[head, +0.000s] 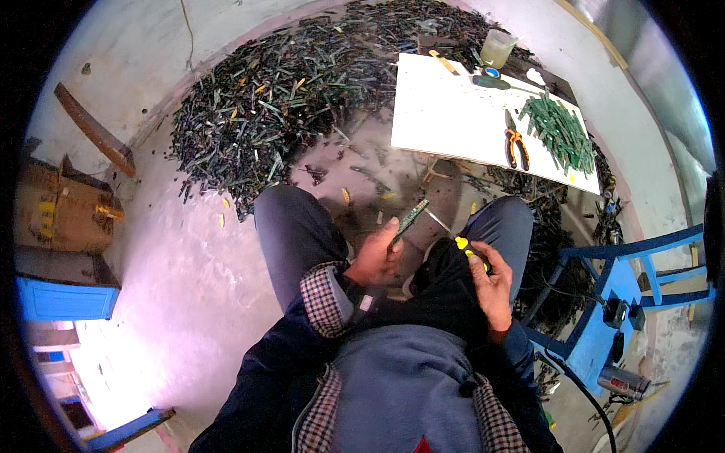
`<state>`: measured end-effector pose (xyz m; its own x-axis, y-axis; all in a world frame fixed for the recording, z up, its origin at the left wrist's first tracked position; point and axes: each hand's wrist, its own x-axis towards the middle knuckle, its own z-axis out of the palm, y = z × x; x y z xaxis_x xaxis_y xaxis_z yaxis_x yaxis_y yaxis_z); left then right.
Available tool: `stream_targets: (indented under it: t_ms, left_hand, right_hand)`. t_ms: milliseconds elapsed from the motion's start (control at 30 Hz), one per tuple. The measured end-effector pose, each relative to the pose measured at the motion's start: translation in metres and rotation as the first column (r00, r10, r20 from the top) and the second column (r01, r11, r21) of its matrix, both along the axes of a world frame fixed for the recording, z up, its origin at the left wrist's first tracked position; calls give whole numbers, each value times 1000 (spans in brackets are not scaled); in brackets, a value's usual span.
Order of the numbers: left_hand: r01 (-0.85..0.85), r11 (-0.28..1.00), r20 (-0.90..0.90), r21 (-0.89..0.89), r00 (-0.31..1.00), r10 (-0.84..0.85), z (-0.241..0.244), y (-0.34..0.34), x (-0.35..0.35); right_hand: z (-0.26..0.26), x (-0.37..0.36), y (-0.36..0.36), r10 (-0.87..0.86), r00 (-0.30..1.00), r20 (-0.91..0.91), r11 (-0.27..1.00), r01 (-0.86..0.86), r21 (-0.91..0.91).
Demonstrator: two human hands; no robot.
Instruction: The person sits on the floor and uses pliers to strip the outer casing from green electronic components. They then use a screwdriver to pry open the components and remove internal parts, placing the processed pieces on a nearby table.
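My left hand point(376, 255) holds a narrow green circuit board strip point(412, 217) that points up and to the right. In my right hand point(491, 280) is a screwdriver point(463, 244) with a yellow and black handle; its thin metal shaft points up and left, its tip close to the strip. Whether the tip touches the strip, I cannot tell. Both hands are between my knees. Beyond them, a white board point(447, 122) carries orange and black pliers point(515, 148), a pile of green strips point(559, 131), a flat wooden piece point(444, 62) and a dark oval object point(491, 82).
A large heap of dark strips point(266, 107) spreads over the floor ahead and left. A cup of cloudy liquid point(498, 48) stands behind the white board. At right is a blue chair point(609, 283) with black plugs and a cable; a cardboard box point(68, 209) is at far left.
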<state>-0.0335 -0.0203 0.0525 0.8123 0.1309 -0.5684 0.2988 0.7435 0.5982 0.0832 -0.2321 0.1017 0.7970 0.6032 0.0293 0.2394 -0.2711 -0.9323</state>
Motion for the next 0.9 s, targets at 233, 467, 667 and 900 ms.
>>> stream_targets:
  t_ms: [233, 467, 667, 900]
  left_hand:
    - [-54, 999, -62, 0, 997, 54, 7, -2, 1]
    - [-35, 999, -18, 2, 999, 35, 7, -2, 1]
    - [-55, 996, -2, 66, 998, 55, 2, -3, 1]
    - [-25, 984, 9, 176, 1000, 24, 4, -4, 0]
  right_hand:
    - [-3, -1, 3, -24, 1000, -4, 998, 24, 53]
    - [1, -1, 4, -20, 1000, 22, 999, 19, 38]
    - [4, 0, 6, -6, 1000, 10, 1000, 6, 0]
    - [4, 1, 6, -42, 999, -2, 999, 42, 4]
